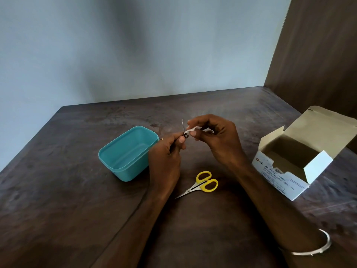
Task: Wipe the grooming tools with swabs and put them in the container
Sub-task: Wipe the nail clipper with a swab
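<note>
Left hand (166,151) is pinched shut on a small metal nail clipper (184,132), thumb & fingertips clamped on its body, lever sticking up & slightly left above the grip. Right hand (214,138) is closed on a white swab (191,129), pressing it vs the clipper's head, so both meet mid-air above the counter (58,190), just right of the container's far corner. Clipper looks light, stiff, smooth steel; prob slippery once wet w/ alcohol, so best held by the flat body as now, leaving jaw end & lever free for wiping. Swab is soft, thin, floppy; needs a fingertip pinch near its edge w/ the pad backed by a finger. Teal container (127,153) sits open, no lid, just left of the left hand, looks empty inside. Yellow-handled scissors (201,184) lie flat on the counter near the person, between the two forearms, blades closed, tips pointing near-left; not yet wiped, I'd judge. Pick them by the handle loops, tips are sharp. Open alcohol swab box (286,171) stands to the right, well apart from the hands.
</note>
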